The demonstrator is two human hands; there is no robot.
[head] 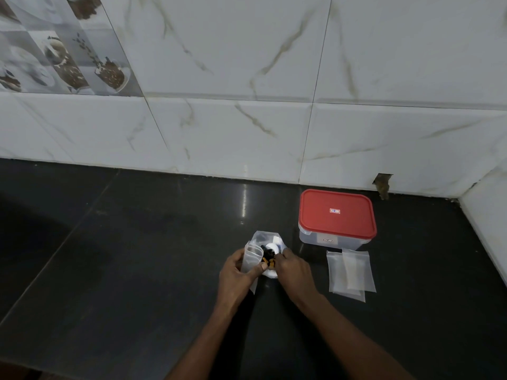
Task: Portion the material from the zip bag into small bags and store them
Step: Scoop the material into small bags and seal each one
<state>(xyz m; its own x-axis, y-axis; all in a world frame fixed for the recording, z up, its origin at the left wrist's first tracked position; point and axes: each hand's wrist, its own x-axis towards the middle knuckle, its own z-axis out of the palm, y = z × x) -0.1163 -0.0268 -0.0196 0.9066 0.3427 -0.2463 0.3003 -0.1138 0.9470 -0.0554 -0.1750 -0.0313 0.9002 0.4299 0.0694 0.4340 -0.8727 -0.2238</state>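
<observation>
Gripping a small clear plastic bag [251, 256] is the left hand [236, 272]; the right hand [295, 270] pinches dark and orange pieces [267, 257] at a larger clear zip bag [263, 238].

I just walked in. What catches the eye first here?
The bright red lid of a clear box stands out on the dark counter, near the wall at right. In the middle, the left hand holds a small clear bag while the right hand reaches into dark and orange pieces. More small bags lie flat right of the hands.
</observation>
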